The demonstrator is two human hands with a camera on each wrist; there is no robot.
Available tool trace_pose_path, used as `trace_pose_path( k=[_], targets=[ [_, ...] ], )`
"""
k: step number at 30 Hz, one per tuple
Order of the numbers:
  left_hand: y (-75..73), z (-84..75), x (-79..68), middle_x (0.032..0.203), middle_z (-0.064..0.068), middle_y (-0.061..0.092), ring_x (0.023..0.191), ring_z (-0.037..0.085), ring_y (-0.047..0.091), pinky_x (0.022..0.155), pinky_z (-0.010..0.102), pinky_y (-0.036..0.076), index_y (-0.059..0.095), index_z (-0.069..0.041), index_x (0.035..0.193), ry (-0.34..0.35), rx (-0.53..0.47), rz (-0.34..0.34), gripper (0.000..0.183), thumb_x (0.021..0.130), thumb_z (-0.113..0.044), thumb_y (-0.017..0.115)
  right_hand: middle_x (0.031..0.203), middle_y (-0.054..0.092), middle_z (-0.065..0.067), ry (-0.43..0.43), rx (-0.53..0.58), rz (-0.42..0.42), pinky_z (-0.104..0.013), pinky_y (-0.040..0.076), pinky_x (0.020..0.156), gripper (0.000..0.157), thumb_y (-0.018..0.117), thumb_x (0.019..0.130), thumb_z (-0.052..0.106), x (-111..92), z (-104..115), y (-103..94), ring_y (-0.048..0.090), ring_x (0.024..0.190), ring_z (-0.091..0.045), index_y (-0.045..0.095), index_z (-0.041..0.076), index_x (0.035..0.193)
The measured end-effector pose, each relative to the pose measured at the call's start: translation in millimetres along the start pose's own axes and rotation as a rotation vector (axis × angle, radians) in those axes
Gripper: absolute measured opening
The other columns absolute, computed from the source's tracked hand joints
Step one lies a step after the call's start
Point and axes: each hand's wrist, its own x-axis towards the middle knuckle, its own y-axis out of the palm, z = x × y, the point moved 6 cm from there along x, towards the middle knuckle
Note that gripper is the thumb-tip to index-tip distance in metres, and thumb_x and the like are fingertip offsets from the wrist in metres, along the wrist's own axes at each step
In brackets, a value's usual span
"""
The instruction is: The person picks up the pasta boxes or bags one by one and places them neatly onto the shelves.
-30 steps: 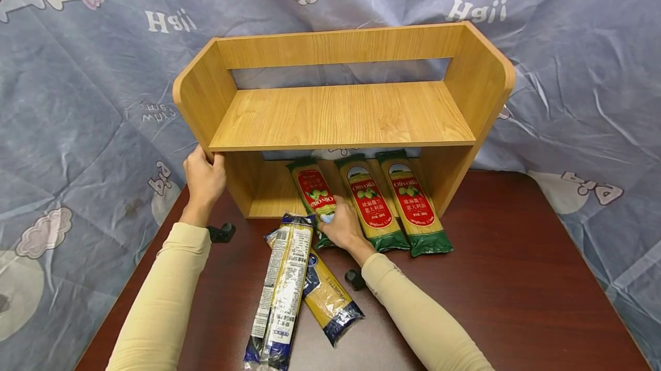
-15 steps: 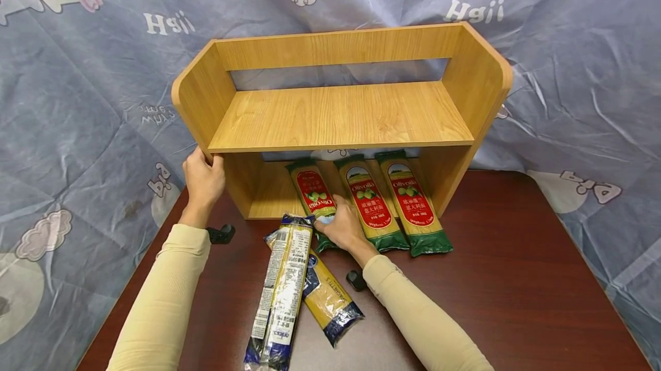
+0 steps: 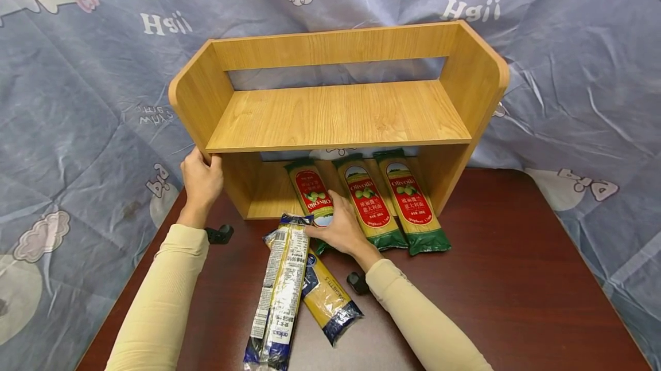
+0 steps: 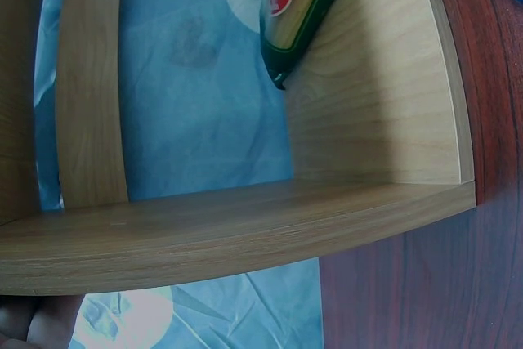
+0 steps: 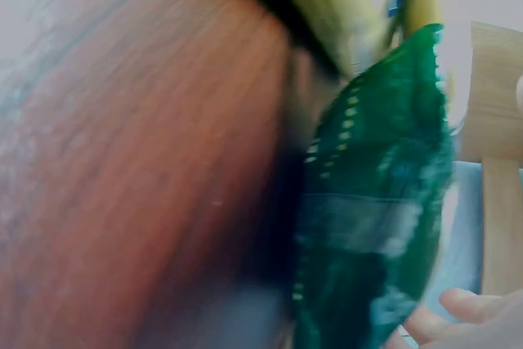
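My left hand (image 3: 202, 182) grips the left side panel of the wooden shelf (image 3: 338, 116); in the left wrist view its fingers (image 4: 49, 320) lie against the panel's outer side. My right hand (image 3: 342, 226) is spread over the lower part of the leftmost green-ended spaghetti pack (image 3: 310, 187), thumb out to the left near the blue-ended packs. This pack leans in the lower compartment, its label upside down. In the right wrist view, its green end (image 5: 368, 210) fills the middle, with fingers (image 5: 466, 308) beside it.
Two more green-ended spaghetti packs, the middle one (image 3: 369, 202) and the right one (image 3: 412, 202), lean at the compartment's right. On the dark red table (image 3: 516, 279), a blue-ended pack (image 3: 281, 296) lies across another blue-ended spaghetti pack (image 3: 330, 296). A patterned cloth (image 3: 93, 130) hangs behind.
My right thumb has moved left, away from the leftmost green-ended spaghetti pack, and the hand has spread wider. My left hand keeps its grip on the shelf. The packs stay where they were.
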Motion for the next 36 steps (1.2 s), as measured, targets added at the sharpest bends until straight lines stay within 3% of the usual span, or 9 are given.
trace_pose_path(
  k=[11, 17, 23, 28, 32, 36],
  targets=[
    [-0.6, -0.9, 1.1, 0.099, 0.021, 0.074, 0.094, 0.031, 0.070, 0.079, 0.046, 0.051, 0.071, 0.004, 0.109, 0.010, 0.004, -0.009, 0.026, 0.101, -0.016, 0.056, 0.167, 0.019, -0.011, -0.085, -0.029, 0.082, -0.069, 0.023, 0.111, 0.122, 0.084, 0.074, 0.058, -18, 28, -12.7, 0.009, 0.152, -0.044, 0.014, 0.016, 0.164],
    [-1.4, -1.1, 0.9, 0.097, 0.022, 0.074, 0.094, 0.032, 0.070, 0.079, 0.046, 0.049, 0.071, 0.005, 0.106, 0.012, 0.006, -0.012, 0.024, 0.099, -0.013, 0.056, 0.166, 0.022, -0.012, -0.073, -0.037, 0.085, -0.067, 0.022, 0.112, 0.123, 0.084, 0.073, 0.058, -35, 43, -22.2, 0.010, 0.152, -0.042, 0.013, 0.013, 0.163],
    [0.0, -1.2, 0.8, 0.095, 0.022, 0.074, 0.093, 0.031, 0.070, 0.078, 0.044, 0.049, 0.071, 0.005, 0.104, 0.013, 0.013, -0.014, 0.023, 0.099, -0.012, 0.056, 0.159, 0.035, -0.017, -0.026, 0.007, 0.035, -0.061, 0.031, 0.111, 0.125, 0.085, 0.074, 0.055, -56, 56, -27.2, 0.027, 0.147, -0.039, 0.011, 0.006, 0.162],
    [0.8, -1.9, 1.2, 0.096, 0.021, 0.074, 0.093, 0.030, 0.070, 0.077, 0.044, 0.049, 0.071, 0.004, 0.105, 0.007, 0.019, -0.010, 0.023, 0.099, -0.013, 0.056, 0.146, 0.047, -0.015, 0.013, 0.062, -0.007, -0.056, 0.046, 0.097, 0.126, 0.084, 0.073, 0.060, -76, 64, -29.8, 0.050, 0.128, -0.039, 0.015, 0.003, 0.161],
    [-0.3, -3.3, 0.6, 0.096, 0.021, 0.074, 0.093, 0.031, 0.070, 0.077, 0.044, 0.049, 0.071, 0.004, 0.106, 0.006, 0.016, -0.009, 0.022, 0.099, -0.011, 0.056, 0.142, 0.052, -0.012, 0.051, 0.113, 0.012, -0.049, 0.050, 0.085, 0.125, 0.084, 0.073, 0.060, -92, 67, -28.9, 0.056, 0.118, -0.034, 0.016, 0.003, 0.160],
    [-1.9, -2.1, 0.0, 0.094, 0.020, 0.074, 0.091, 0.028, 0.069, 0.073, 0.036, 0.046, 0.071, 0.004, 0.104, 0.002, 0.013, -0.010, 0.021, 0.098, -0.010, 0.056, 0.134, 0.055, -0.014, 0.070, 0.156, 0.037, -0.046, 0.051, 0.083, 0.123, 0.086, 0.072, 0.056, -105, 69, -26.3, 0.058, 0.112, -0.031, 0.016, 0.008, 0.161]
  ],
)
